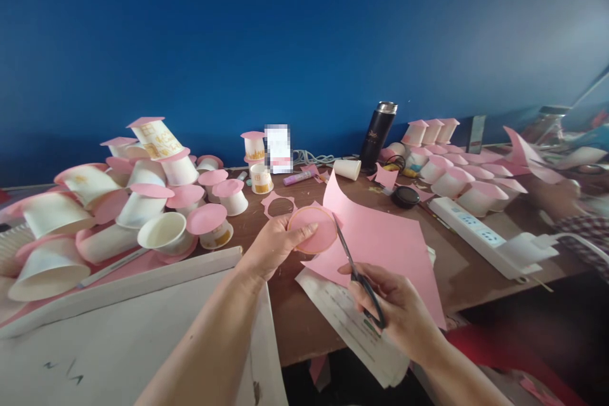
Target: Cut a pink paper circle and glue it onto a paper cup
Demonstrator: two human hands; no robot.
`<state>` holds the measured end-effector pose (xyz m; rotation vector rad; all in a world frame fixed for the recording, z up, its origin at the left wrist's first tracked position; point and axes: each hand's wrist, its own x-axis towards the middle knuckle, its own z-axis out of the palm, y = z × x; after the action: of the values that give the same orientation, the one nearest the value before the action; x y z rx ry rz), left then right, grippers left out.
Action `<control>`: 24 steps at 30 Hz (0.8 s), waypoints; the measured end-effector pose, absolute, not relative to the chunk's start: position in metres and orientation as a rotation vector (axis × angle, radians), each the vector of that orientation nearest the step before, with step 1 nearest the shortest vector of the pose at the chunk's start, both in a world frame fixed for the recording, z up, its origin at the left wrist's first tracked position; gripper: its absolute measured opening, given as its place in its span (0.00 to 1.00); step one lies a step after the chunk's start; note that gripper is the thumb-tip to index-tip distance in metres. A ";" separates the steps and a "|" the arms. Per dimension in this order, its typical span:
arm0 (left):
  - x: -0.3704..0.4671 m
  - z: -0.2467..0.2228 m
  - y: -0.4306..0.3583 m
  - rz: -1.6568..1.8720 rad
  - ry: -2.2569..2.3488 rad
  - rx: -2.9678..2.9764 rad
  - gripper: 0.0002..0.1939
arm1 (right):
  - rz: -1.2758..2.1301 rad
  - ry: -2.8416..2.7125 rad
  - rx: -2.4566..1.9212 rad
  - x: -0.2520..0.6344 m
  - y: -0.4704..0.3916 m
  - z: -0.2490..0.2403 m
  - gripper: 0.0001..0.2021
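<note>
Gripping the scissors (347, 249) by their dark handles, the right hand (392, 301) is closed tight; can't tell how wide the blades are. Loose papers (356, 323) under it stick out past the front edge of the desk (295, 336), so a dragging wrist could pull them off, maybe the pink sheet (394, 241) too. The white tray (157, 330) fills the near left, so not much elbow room there.

Left hand (271, 244) is clamped on the pink disc (318, 238), thumb on top, out in front at mid-desk. Blades sit right by its orange rim, so if that pinch slips I'd bet on a nicked edge. Thumb's pretty near the steel too. Sheet's far corner curls up beside them and could get snipped by accident.

Best open patch imo is the bare brown strip between sheet and power strip (464, 219). Further out, the cups (164, 231) pile up on the left, some tipped, so one bump might start a slide. Behind those, blue wall (238, 44), no reaching past that.
</note>
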<state>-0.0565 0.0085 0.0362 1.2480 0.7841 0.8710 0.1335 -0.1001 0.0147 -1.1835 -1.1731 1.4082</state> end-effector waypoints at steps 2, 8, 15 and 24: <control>-0.057 0.035 0.009 0.876 0.829 1.262 0.22 | 1.405 -1.183 -1.188 0.134 -0.100 0.015 0.21; -0.057 0.033 0.011 0.932 0.892 1.281 0.22 | 1.402 -1.182 -1.229 0.133 -0.102 0.017 0.20; -0.050 0.035 0.009 0.972 0.849 1.153 0.21 | 1.431 -1.133 -1.201 0.129 -0.101 0.015 0.21; -0.052 0.032 0.007 0.913 0.863 1.259 0.21 | 1.378 -1.153 -1.270 0.124 -0.094 0.021 0.23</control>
<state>-0.0522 0.0067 0.0324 1.2593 0.8629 0.9127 0.1236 -0.0943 0.0205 -1.2703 -1.1533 1.3779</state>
